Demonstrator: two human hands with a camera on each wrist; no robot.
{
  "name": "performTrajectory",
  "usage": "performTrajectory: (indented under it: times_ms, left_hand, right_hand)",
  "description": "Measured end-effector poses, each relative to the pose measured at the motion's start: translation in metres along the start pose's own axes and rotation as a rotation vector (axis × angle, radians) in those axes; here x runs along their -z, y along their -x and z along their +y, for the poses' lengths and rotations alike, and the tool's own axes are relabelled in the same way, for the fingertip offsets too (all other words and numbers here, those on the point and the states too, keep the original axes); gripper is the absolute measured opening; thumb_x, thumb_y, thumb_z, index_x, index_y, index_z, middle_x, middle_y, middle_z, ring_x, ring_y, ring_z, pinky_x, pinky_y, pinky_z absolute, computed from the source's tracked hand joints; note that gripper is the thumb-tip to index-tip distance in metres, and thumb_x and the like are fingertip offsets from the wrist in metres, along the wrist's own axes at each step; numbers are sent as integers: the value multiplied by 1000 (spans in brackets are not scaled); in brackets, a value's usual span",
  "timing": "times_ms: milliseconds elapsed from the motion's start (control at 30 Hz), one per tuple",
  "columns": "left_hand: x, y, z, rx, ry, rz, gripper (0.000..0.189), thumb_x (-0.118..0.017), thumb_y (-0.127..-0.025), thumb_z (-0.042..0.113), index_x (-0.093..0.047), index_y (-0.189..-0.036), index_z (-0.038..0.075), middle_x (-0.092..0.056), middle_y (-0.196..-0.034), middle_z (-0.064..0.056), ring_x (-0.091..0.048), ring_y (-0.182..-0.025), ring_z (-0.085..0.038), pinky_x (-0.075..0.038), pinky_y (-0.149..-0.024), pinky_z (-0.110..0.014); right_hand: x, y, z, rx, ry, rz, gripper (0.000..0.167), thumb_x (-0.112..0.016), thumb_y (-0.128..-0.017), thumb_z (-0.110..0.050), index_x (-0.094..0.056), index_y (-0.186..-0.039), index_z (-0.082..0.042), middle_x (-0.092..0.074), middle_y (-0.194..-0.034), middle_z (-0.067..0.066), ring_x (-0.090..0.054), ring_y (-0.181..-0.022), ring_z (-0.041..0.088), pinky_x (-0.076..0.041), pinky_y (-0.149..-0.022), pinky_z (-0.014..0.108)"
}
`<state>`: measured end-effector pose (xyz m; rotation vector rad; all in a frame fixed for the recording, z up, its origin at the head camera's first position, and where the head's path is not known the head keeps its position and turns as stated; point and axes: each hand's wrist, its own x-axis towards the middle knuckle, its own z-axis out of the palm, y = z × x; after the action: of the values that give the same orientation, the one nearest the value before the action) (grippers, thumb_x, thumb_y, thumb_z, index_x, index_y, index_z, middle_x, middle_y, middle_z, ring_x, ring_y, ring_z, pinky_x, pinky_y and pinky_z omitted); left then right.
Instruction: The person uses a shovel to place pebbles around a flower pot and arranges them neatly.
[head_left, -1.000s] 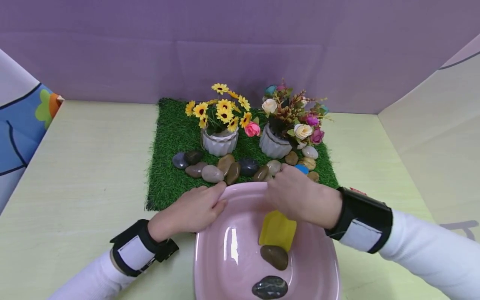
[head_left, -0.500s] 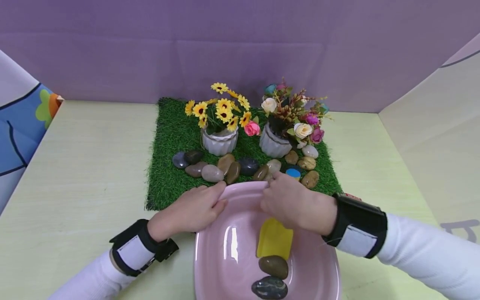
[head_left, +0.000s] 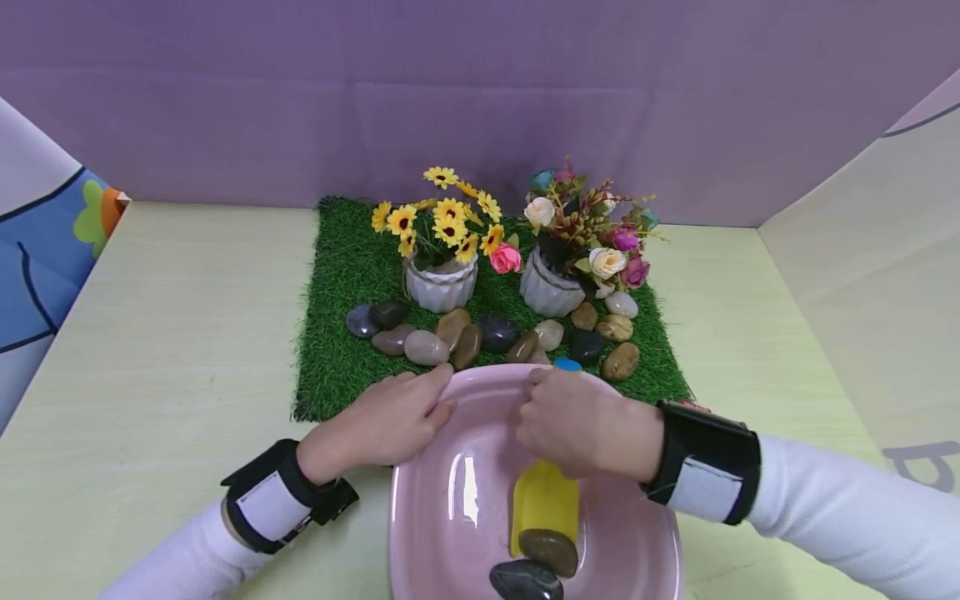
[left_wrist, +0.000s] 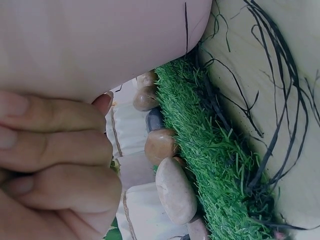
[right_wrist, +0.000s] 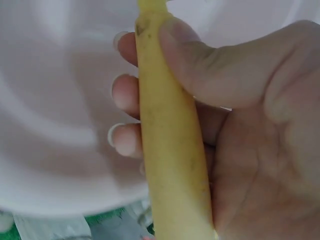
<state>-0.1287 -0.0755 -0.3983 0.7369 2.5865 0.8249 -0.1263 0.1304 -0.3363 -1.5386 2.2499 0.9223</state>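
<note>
My right hand [head_left: 573, 421] grips the yellow handle of a toy shovel [right_wrist: 172, 130], fingers and thumb wrapped round it. In the head view the handle's blue end shows above that hand, and the yellow blade [head_left: 546, 496] lies low inside a pink basin [head_left: 487, 372]. A brown stone [head_left: 551, 552] sits at the blade's front edge, overlapping it in view. Against it lies a dark veined stone [head_left: 527, 579], cut off by the frame's bottom. My left hand [head_left: 382, 417] holds the basin's far left rim, with its fingers [left_wrist: 60, 120] curled at the outer side.
Behind the basin lies an artificial grass mat [head_left: 337, 275]. A row of several smooth stones [head_left: 426, 347] crosses it. Two white pots stand there, one with yellow flowers [head_left: 448, 229], one with mixed roses [head_left: 606, 262]. A purple cloth [head_left: 480, 100] hangs at the back.
My right hand has drawn the shovel toward the frame's bottom. The blade now meets and overlaps the brown stone, which has shifted down against the dark stone. The left hand stays put.
</note>
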Motion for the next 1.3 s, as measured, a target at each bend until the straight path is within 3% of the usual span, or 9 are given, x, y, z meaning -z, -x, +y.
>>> performTrajectory:
  times_ms: [200, 400, 567, 800, 1000, 1167, 1300]
  left_hand:
    - [0, 0, 1, 6, -6, -1, 10, -46, -94, 20, -43, -87, 14, -46, -62, 1, -47, -50, -8, -40, -45, -24]
    - [1, 1, 1, 6, 6, 0, 10, -46, -94, 20, -43, -87, 14, -46, -61, 0, -47, -48, -8, -40, -44, -24]
    - [0, 1, 1, 7, 13, -3, 9, -46, -94, 20, -43, -88, 13, -46, -61, 0, -48, -48, -7, -40, -43, -24]
    - [0, 0, -1, 4, 3, 3, 10, -46, -94, 20, -43, -87, 13, -45, -61, 0, -46, -48, -9, -38, -44, -25]
    - [0, 1, 1, 16, 5, -5, 9, -46, -94, 20, -43, -89, 13, -46, -62, -1, -47, -48, -8, -39, -44, -25]
    - [-1, 1, 1, 17, 1, -2, 9, -47, -94, 20, -44, -88, 13, -46, -62, 0, -47, -48, -7, -40, -42, -24]
    - [-1, 0, 2, 22, -1, 11, 10, -47, -93, 20, -44, -87, 14, -46, -62, 0, -47, -47, -8, -39, -41, -25]
  right_hand:
    - [-7, -2, -4, 21, -117, -5, 16, -70, -73, -29, -57, -68, -21, -63, -76, -5, -56, -72, 13, -42, -73, 27]
    - [-8, -4, -5, 9, -255, -70, 25, -67, -77, -26, -49, -62, -20, -55, -66, -6, -47, -60, 12, -40, -64, 27]
    - [-7, -5, -4, -7, -373, -118, 25, -62, -84, -26, -50, -64, -19, -56, -69, -5, -51, -64, 14, -43, -63, 29]
    - [-8, -4, 0, 3, -524, -147, 25, -60, -85, -19, -47, -64, -19, -52, -69, -6, -46, -64, 11, -42, -66, 28]
    - [-8, -8, -8, 37, -498, -126, 19, -60, -86, -20, -50, -71, -22, -47, -66, -8, -44, -61, 10, -38, -60, 25]
    - [-11, -12, -13, 33, -444, -124, 6, -63, -85, -26, -58, -83, -23, -54, -72, -9, -47, -67, 9, -41, -69, 27]
    - [-13, -14, -14, 50, -460, -129, 6, -61, -86, -27, -60, -91, -24, -59, -79, -8, -48, -72, 9, -39, -76, 28]
